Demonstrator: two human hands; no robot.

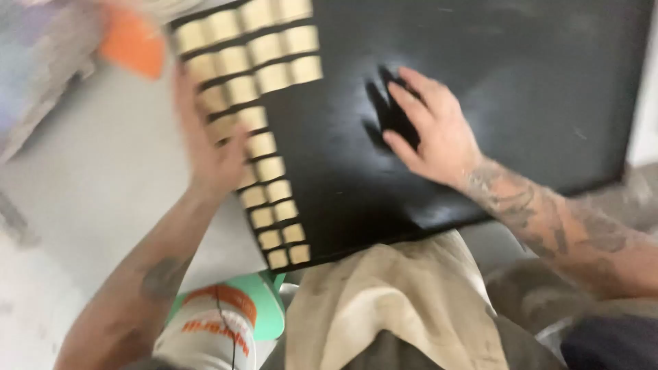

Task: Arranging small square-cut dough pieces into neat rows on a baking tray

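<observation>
On the board: a large black board (480,89) fills most of the view, tilted, its surface smooth and matt with pale dusty smears and a few light scuffs toward its right edge.
Tiles: small square cream-yellow tiles (264,147) sit in rows along the board's left edge, running from its upper left corner down to its lower left corner, with dark gaps between them.
Right hand: the right hand (428,130) lies flat on the black surface near the board's middle, fingers spread and pressed down, pinching nothing; its shadow falls dark just to the left of the fingers.
Left hand: the left hand (209,147) is at the board's left edge, against the tile rows, fingers pointing up; motion blur hides whether it grips the edge or only rests there, so I cannot tell.
Beside the board: a flat pale grey sheet (103,178) lies left of the board, under the left forearm.
Lower edge: a beige cloth (394,308) hangs below the board's bottom edge, and a green-rimmed tub with an orange and white label (223,318) stands near the lower left corner.
Upper left: a blurred orange shape (133,41) sits beyond the grey sheet.
Room: the surroundings are grey, dusty and blurred.
</observation>
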